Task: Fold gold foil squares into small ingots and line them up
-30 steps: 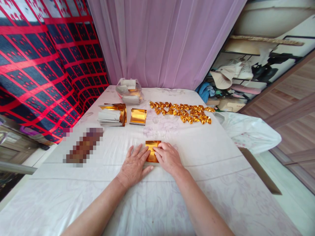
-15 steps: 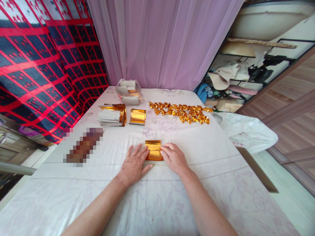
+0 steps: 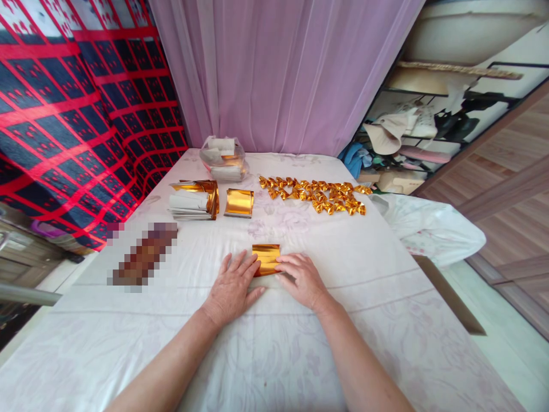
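Observation:
A sheet of gold foil paper [image 3: 266,252] lies on the cloth between my hands, with crease lines running across it. My left hand [image 3: 231,286] rests flat at its left side, fingers stretched out and the fingertips on the paper's edge. At the lower right corner, my right hand [image 3: 303,279] has its thumb and fingers curled around the paper's edge; the thumb tip's exact contact is hard to see. Beyond them sits a small stack of gold foil sheets [image 3: 239,203]. Left of that is a thicker pile of foil papers [image 3: 193,201] with pale backs.
Several folded gold foil pieces [image 3: 319,191] lie in rows at the back right. A clear plastic bag [image 3: 223,160] with more papers stands at the back left. A pixelated patch [image 3: 146,254] covers something on the left. White plastic bag [image 3: 441,229] beside the table's right edge.
The near edge of the foil paper now sits slightly farther from me. My right hand has shifted a little left, its thumb lower at the corner. My left hand stays in place.

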Available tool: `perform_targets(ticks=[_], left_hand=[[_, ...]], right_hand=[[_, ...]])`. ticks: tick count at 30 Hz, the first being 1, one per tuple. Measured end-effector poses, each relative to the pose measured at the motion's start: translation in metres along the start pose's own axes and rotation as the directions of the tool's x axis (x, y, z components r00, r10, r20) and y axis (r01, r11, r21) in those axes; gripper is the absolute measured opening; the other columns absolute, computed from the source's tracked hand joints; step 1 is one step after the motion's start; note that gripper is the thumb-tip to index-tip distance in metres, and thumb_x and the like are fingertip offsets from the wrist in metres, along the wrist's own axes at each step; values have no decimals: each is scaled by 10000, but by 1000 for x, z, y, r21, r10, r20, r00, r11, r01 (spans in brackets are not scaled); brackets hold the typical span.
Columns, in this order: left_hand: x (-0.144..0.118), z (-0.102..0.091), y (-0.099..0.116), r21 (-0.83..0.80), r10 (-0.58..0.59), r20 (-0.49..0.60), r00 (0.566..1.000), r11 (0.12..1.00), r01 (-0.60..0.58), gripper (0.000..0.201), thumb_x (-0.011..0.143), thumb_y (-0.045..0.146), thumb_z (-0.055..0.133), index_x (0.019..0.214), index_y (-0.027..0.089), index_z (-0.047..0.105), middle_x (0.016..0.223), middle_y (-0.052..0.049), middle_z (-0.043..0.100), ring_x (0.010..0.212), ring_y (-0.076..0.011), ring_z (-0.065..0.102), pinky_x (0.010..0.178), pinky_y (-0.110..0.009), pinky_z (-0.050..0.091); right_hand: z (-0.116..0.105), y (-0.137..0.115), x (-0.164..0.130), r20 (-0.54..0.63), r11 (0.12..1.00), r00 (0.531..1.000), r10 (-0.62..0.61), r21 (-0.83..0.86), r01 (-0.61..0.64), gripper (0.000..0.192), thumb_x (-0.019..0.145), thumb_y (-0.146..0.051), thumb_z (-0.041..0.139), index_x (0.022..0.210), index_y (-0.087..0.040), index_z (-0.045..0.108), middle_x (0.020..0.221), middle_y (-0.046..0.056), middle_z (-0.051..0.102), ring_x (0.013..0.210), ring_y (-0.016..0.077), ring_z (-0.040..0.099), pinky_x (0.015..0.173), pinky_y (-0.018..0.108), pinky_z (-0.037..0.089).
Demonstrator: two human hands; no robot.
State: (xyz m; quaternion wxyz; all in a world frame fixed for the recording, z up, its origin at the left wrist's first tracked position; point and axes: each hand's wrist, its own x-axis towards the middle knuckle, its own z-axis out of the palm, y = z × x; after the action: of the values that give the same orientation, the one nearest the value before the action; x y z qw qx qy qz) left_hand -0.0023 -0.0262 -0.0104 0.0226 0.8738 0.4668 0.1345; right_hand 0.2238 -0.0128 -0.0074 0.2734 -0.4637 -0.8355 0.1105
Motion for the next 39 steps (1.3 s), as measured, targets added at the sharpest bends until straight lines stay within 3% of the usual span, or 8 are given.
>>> perform_targets(ticks=[12, 19, 25, 39], left_hand=[[-1, -1, -4, -63, 10, 2, 1000, 998, -10, 571, 916, 528, 480, 1383, 200, 464, 1426, -107, 511, 1378, -321, 353, 1128, -556, 223], [-4, 2, -7, -76, 44, -47, 998, 996, -47, 705, 943, 484, 455, 1520, 169, 201, 1403, -145, 525, 1393, -322, 325, 1110, -561, 243], [-2, -1, -6, -28, 73, 34, 997, 997, -72, 563, 941, 521, 444, 1466, 340, 351, 1481, -95, 437, 1388, -319, 325, 1098, -573, 252], [-1, -2, -4, -12, 62, 19, 998, 998, -62, 595, 929, 527, 466, 1472, 314, 348, 1426, -113, 490, 1364, -328, 361, 1096, -574, 268]], right_hand=[[5, -1, 5, -75, 996, 993, 89, 23, -88, 115, 846, -223, 603, 886, -236, 710, 1010, 40, 717, 963, 200, 625, 873, 372, 445], [9, -2, 6, -109, 992, 986, 126, 13, -125, 120, 848, -243, 596, 910, -225, 697, 975, 42, 713, 948, 204, 616, 882, 370, 440], [11, -2, 7, -111, 989, 984, 141, -20, -144, 146, 870, -244, 556, 923, -223, 690, 966, 47, 706, 939, 206, 605, 869, 362, 437], [15, -3, 12, -157, 965, 966, 203, -138, -225, 195, 892, -256, 532, 736, -215, 643, 822, 45, 653, 812, 195, 562, 777, 316, 412]])
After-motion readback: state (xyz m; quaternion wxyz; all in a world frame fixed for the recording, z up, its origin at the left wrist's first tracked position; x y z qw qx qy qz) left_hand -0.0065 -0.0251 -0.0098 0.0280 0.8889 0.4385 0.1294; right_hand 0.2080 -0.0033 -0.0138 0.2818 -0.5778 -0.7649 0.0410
